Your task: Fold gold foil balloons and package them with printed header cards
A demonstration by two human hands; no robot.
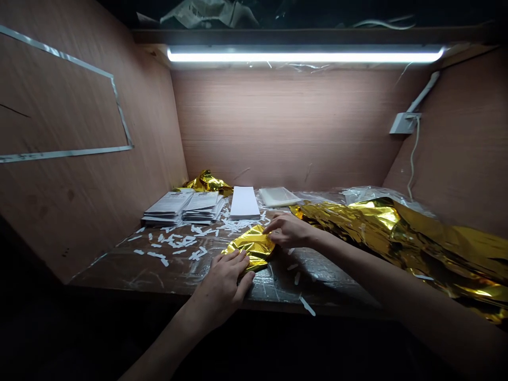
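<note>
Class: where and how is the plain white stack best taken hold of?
Probably by its long sides near the front end, coming from the front: the white stack lies flat, narrow across, short end facing the viewer, with printed papers to its left and a clear packet right.

Your one camera sits on your head, looking forward and slightly down into a wood-panelled booth (pixel 297 121). From close range it takes in your left hand (pixel 225 279) and right hand (pixel 292 231) at the worktop (pixel 130 270) below centre, with the tube light (pixel 305 56) overhead.

Gold foil (pixel 252 242) partly hidden under hands (pixel 225 275) (pixel 292 231), printed papers (pixel 171 202) apparently illegible
</note>
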